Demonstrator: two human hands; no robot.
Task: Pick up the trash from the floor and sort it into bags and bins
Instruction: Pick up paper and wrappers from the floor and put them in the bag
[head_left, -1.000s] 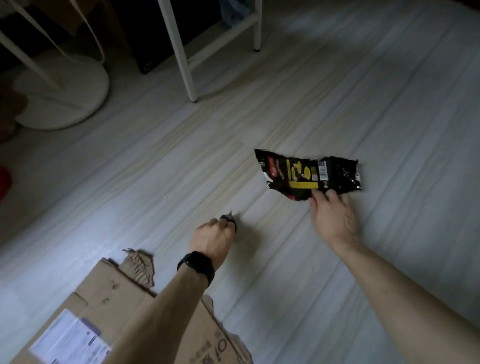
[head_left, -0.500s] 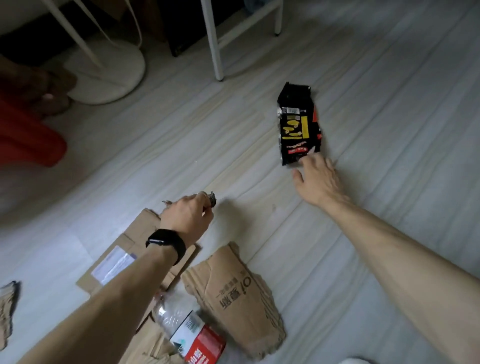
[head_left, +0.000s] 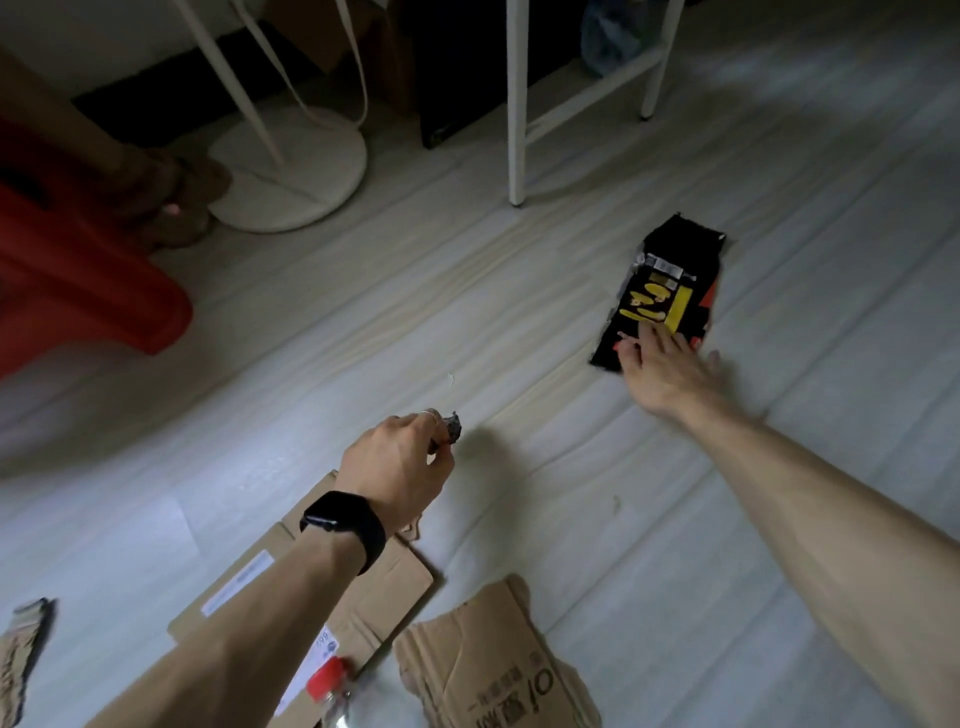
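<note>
Floor (head_left: 571, 519) on my feed is pale boards, dimly lit, with trash scattered across it. Far right of the view, the black snack wrapper (head_left: 670, 280) lies flat on the floor with yellow print facing up, just in front of a white frame leg (head_left: 517, 104). The right hand (head_left: 662, 371) is on its near end: fingers straight and spread wide, tips resting on the foil, nothing curled round it.

Left hand (head_left: 397, 462) now, nearer the middle of the floor and well apart from the wrapper. It is closed into a loose fist, and a small dark scrap (head_left: 453, 428) pokes out between the fingertips – pinched, as far as I can tell. I can't make out what the scrap is. There is a black wristband (head_left: 345, 522) on that wrist.

Under the left forearm, along the near edge of the view, a flat cardboard (head_left: 400, 587) piece with a white label lies on the floor. Just beside it on the right sits a torn cardboard (head_left: 493, 660) piece with printing on it. Between the two, the red cap and clear neck of a bottle (head_left: 327, 686) show, with the rest cut off by the frame.

Far left, a red plastic object (head_left: 93, 291) stands on the floor – too cropped for me to say what it is. Behind it is a round white base (head_left: 296, 171) with thin white rods rising from it.
</note>
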